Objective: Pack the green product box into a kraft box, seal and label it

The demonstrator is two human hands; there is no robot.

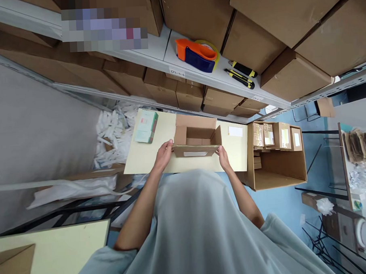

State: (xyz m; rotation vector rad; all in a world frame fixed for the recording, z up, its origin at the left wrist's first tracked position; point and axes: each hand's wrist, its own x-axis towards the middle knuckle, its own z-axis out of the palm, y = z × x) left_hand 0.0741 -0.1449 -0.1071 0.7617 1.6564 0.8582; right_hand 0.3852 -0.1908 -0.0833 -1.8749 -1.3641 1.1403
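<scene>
A small open cardboard box (196, 139) sits on the pale yellow table (144, 155), its flaps up and a white label on its near side. My left hand (163, 155) grips the box's left near corner with curled fingers. My right hand (223, 156) holds the right near corner the same way. Inside the box I see only brown cardboard. A green and white packet (146, 126) lies on the table to the left of the box. A white slip (235, 131) lies to its right.
A large open carton (275, 165) with several small labelled boxes stands right of the table. On the shelf (158, 53) above lie an orange and blue tape dispenser (197, 53) and two yellow-black cutters (241, 74). A heap of white packing bags (114, 132) lies at left.
</scene>
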